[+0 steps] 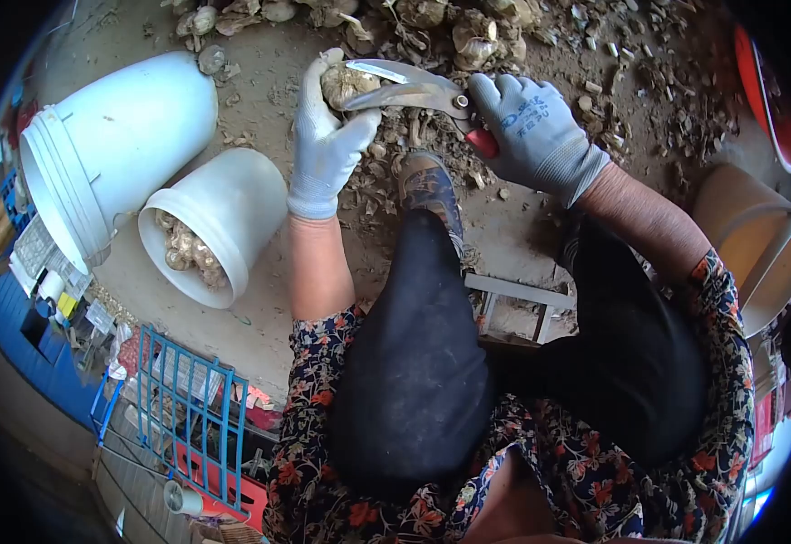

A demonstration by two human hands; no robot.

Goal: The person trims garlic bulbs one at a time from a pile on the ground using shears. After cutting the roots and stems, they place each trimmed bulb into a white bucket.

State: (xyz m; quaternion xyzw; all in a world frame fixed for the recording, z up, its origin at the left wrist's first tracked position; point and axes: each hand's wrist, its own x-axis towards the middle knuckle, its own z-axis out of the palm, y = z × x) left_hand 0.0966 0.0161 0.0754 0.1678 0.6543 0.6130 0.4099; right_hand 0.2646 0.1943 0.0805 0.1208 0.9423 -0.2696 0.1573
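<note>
My left hand (325, 150), in a grey-white work glove, grips a garlic bulb (343, 83) between thumb and fingers. In my right hand (533, 127), gloved the same way, is a pair of pruning shears (427, 93) with a red handle. The shears' two blades stand apart and point left, their tips overlapping the bulb in this view. Just beyond the hands lies a pile of garlic bulbs (475, 41) on the dirty floor.
A big white bucket (141, 109) lies tipped on the left, beside a smaller white bucket (232, 199) with garlic inside. Cut stems and peelings (640, 100) litter the floor. A beige bucket (731, 227) and a red basin (763, 100) are at right. A blue crate (191, 408) stands lower left.
</note>
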